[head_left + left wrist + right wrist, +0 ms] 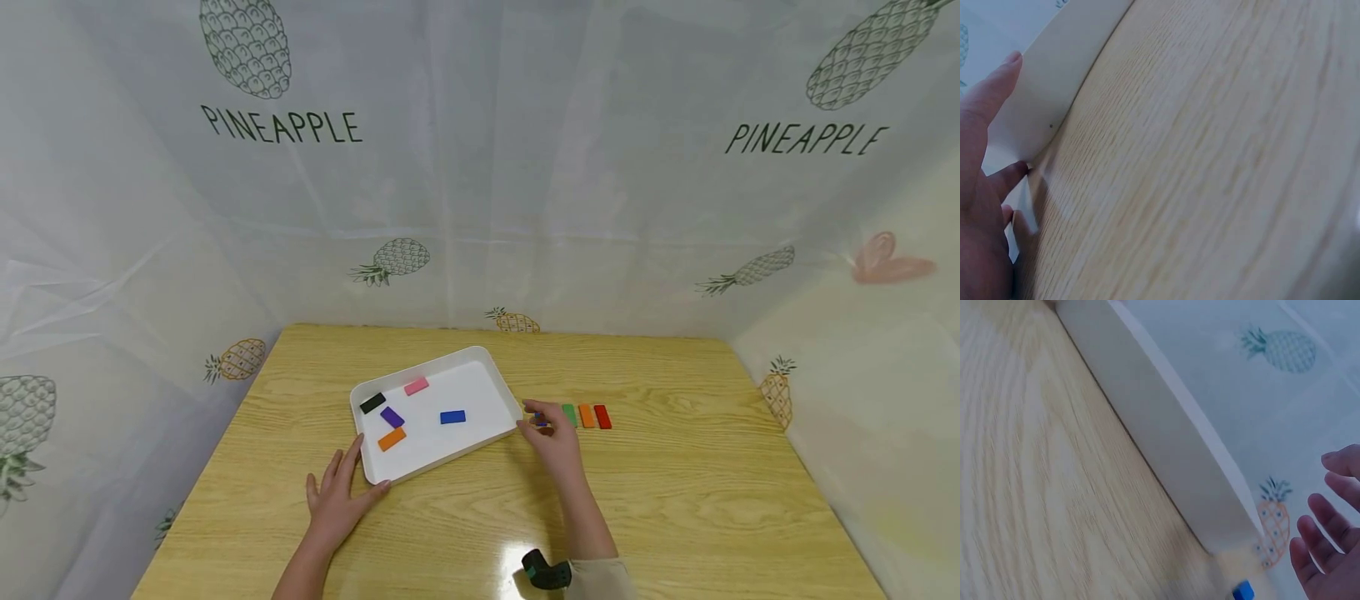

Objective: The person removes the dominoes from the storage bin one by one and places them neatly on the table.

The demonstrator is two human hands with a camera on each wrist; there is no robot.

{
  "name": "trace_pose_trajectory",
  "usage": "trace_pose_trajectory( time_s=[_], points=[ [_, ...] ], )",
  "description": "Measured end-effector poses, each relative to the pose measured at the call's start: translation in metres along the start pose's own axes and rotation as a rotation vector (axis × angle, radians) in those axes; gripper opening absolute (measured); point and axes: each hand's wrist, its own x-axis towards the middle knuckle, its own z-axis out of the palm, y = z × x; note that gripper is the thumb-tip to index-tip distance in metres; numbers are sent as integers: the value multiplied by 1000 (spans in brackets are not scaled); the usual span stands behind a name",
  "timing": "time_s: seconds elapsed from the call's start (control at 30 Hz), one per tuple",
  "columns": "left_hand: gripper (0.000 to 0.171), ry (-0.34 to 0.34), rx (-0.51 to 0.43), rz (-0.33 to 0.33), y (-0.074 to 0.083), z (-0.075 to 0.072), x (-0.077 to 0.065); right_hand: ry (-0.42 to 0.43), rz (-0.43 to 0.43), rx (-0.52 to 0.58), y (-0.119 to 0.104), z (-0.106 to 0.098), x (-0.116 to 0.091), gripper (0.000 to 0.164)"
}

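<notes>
A white tray (450, 454) lies at a slant on the table. In it are a black block (372, 403), a pink block (416, 386), a purple block (392, 417), an orange block (392, 439) and a blue block (452, 417). My left hand (335, 506) spreads around the tray's near left corner, fingertips and thumb at its outer wall. Just off the right corner, my right hand (557, 440) hangs with loosely bent fingers and nothing between them. It partly hides another blue block (1244, 590) in the head view.
To the right of my right hand, a green block (570, 415), an orange block (587, 416) and a red block (603, 417) form a row. A black device (546, 572) sits at my right wrist. Pineapple-printed sheeting (480, 167) encloses the wooden table (690, 483).
</notes>
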Motion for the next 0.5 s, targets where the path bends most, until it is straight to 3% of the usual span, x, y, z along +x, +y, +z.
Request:
trace_pose_trajectory(
  time_s=[0.3, 0.5],
  points=[
    [95, 5, -2, 11, 0, 1, 1, -121, -40, 6, -13, 44, -11, 30],
    [94, 8, -1, 11, -3, 1, 2, -209, -69, 35, -34, 57, -21, 28]
  ],
)
